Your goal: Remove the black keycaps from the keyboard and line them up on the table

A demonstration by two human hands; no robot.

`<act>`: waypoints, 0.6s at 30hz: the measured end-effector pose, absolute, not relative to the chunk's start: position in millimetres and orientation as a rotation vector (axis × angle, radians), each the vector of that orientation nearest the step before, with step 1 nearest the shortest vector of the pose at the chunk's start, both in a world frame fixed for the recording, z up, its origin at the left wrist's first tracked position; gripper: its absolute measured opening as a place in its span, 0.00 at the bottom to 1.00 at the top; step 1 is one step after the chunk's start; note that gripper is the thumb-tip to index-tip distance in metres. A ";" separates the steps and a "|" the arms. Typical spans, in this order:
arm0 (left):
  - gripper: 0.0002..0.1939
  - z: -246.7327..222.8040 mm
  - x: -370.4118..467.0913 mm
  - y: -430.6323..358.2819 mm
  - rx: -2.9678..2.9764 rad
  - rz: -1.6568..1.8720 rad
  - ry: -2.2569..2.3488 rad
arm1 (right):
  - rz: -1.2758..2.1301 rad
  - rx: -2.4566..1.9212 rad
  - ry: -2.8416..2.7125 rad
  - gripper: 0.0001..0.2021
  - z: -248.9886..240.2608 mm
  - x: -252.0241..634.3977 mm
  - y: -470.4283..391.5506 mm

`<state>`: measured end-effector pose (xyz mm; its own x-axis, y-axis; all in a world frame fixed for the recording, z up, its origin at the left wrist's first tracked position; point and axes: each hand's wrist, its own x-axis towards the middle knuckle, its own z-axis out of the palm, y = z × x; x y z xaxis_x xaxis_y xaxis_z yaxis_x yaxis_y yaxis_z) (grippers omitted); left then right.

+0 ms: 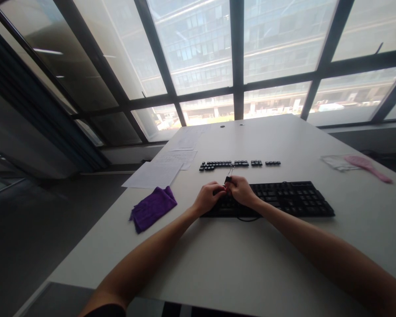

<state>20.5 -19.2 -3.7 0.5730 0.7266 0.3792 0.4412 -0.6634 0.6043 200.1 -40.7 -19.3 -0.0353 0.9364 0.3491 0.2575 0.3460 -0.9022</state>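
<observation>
A black keyboard [293,200] lies on the white table [218,264], and both my hands are over its left part. My right hand [241,190] is closed on a small tool [229,179] with a black part and thin wire loops pointing away from me. My left hand [208,196] is closed at the tool's lower end, its fingertips around something small and reddish that is mostly hidden. Behind the keyboard, loose black keycaps [222,164] stand in rows, with further groups [272,163] to the right.
A folded purple cloth [154,208] lies left of my left hand. Paper sheets [155,174] spread along the table's left edge. At the right are a pink brush [366,164] and a clear bag [336,163]. Large windows stand behind the table.
</observation>
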 end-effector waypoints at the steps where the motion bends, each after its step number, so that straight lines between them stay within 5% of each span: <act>1: 0.07 -3.4 20.4 -19.3 2.360 0.856 0.946 | 0.776 -1.122 -1.543 0.09 -19.3 199.6 -41.0; 13: 0.14 -7.1 18.9 -20.0 2.278 1.014 0.950 | 0.565 -1.206 -1.554 0.08 -14.2 194.4 -47.4; 18: 0.08 -6.5 19.6 -21.3 2.351 1.095 0.995 | 0.598 -1.260 -1.570 0.07 -17.0 194.1 -45.7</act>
<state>19.6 -21.3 -6.5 0.4509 0.7269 0.5180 0.4461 -0.6862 0.5746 194.1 -45.7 -17.0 0.0368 0.9208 0.3883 0.4296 0.3363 -0.8381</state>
